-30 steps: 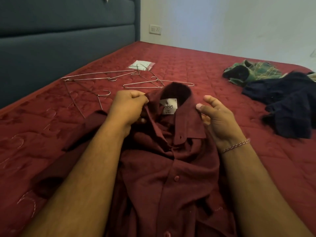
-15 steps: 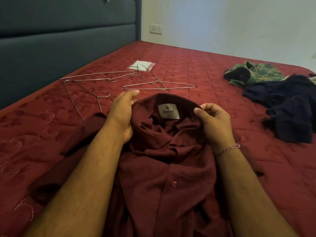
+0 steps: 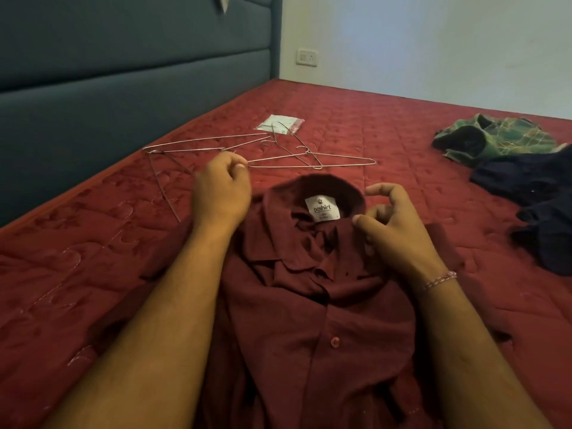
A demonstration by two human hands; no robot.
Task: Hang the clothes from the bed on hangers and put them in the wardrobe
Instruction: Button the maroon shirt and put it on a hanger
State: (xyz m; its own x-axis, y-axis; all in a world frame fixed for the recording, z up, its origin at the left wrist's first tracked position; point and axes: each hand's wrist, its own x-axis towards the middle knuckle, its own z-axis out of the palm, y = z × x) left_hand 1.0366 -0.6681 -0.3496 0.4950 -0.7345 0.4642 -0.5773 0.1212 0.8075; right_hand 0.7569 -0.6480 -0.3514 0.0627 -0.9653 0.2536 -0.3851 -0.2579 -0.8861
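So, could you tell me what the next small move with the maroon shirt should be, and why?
Probably the left hand reaches to the nearest wire hanger: the maroon shirt lies collar-up and unhung on the bed, and that hand hovers just short of it.

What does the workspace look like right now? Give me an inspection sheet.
Surface: red quilted bed.
Job's things: maroon shirt lying flat, collar open, label up; wire hangers loose beyond it; green plaid garment and dark navy garment heaped at right.
Clutter: small plastic packet under one hanger's hook.
Grippers: left hand curled near the hangers, grip unclear; right hand loosely curled over the collar.
Cables: nothing seen.
Surroundings: padded headboard, wall socket.
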